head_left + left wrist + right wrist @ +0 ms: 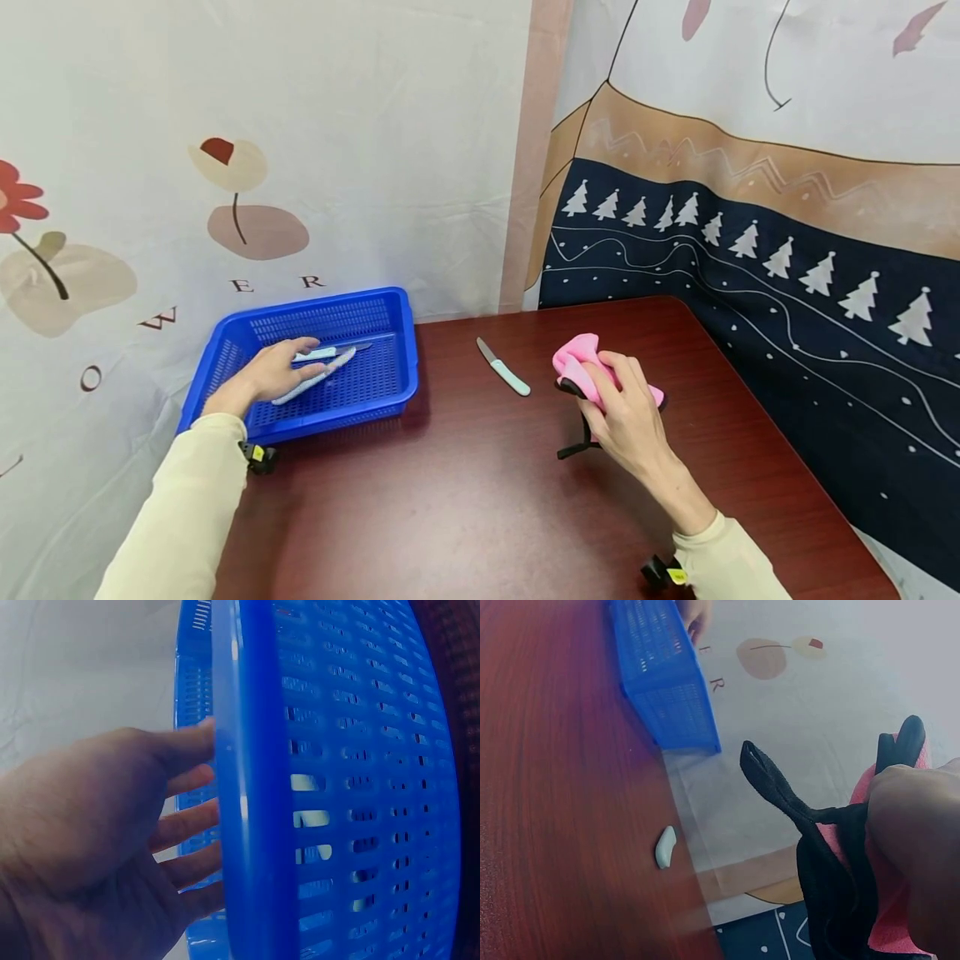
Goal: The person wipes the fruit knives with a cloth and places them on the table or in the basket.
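Head: left hand (270,372) over 2 knives (322,353) in blue basket (414,358), fingers apart; right hand (632,414), fingers clamped on pink cloth (573,358); 1 knife (510,377) on bench (450,508) between | Left wrist: fingers apart behind basket rim (244,780) | Right wrist: hand gripping black-trimmed cloth

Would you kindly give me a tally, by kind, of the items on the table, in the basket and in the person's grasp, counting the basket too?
Knives: 3, one on the table and two in the basket
Basket: 1, blue
Fabric item: 1, pink with black trim, held in the right hand
Total: 5
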`<state>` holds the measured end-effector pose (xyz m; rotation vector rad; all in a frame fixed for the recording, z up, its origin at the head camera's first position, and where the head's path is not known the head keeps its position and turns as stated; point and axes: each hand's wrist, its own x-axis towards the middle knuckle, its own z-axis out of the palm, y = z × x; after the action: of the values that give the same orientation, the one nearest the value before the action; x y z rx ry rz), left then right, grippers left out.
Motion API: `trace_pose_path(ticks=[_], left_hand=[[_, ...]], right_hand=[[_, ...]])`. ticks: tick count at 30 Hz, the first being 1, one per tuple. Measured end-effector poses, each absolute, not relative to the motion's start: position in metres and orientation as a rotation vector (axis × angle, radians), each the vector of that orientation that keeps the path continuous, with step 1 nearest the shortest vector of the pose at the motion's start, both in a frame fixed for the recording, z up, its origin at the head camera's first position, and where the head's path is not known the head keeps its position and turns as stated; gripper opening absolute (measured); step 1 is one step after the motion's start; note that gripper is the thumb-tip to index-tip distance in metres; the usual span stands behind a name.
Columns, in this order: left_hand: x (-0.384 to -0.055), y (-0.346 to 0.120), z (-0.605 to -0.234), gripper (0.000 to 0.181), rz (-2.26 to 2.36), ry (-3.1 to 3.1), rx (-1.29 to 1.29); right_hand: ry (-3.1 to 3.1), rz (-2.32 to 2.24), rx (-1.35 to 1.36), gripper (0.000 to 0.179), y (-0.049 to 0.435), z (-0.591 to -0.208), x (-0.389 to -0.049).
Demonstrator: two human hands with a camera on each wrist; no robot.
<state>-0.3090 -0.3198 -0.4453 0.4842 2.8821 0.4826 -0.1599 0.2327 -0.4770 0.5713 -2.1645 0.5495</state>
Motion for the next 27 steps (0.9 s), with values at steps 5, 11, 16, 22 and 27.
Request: trace_pose_path(ticks=[5, 11, 16, 22, 27], left_hand=[[-0.308, -0.320, -0.443, 0.088, 0.491, 2.850, 0.412], [-0.306, -0.318, -0.442, 0.109, 0.514, 2.841, 0.333], [-0.305, -0.305, -0.437, 0.110, 0.527, 2.884, 0.354], [-0.304, -0.264, -0.421, 0.105, 0.564, 2.956, 0.484], [-0.300, -0.221, -0.407, 0.099, 0.601, 2.972, 0.627]], right_hand=[[-2.166, 0.552, 0.574, 0.046, 0.232, -0.476, -0.160], [-2.164, 0.549, 0.575, 0.047, 0.231, -0.476, -0.161], [-2.165, 0.544, 0.573, 0.047, 0.232, -0.475, -0.160], [-2.179, 0.552, 0.545, 0.050, 0.237, -0.473, -0.158], [-2.179, 0.547, 0.526, 0.051, 0.242, -0.473, -0.156]])
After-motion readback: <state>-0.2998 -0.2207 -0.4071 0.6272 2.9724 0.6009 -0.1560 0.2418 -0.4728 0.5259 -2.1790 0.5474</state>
